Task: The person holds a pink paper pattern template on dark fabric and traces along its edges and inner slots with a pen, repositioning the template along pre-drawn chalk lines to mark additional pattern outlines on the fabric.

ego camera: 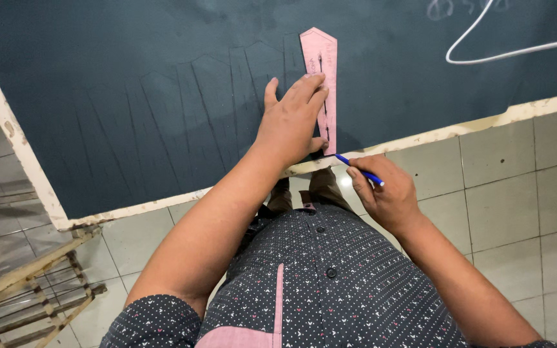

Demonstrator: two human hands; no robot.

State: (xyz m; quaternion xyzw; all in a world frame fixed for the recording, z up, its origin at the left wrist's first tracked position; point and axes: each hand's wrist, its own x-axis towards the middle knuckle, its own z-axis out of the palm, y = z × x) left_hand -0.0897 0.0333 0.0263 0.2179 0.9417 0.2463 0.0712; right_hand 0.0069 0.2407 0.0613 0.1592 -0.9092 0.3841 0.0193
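Six items, largest first.

- Surface [130,77]: dark cloth spread flat over it, faint traced outlines running in a row to the left of the template, so each new outline sits beside the last.
- Floor [517,187]: pale tiles, seen past the surface edge.
- Wooden frame [27,283]: low left, well apart from the work.
- Left hand [291,119]: arm stretched forward, palm down, fingers spread flat on the template; pressing, apparently to keep it from sliding.
- Template [320,55]: pink, long, pointed at the far end, lying on the cloth near the front edge.
- Right hand [385,193]: wrist bent inward, grip pinching a blue pen [359,171], tip at the template's near end.
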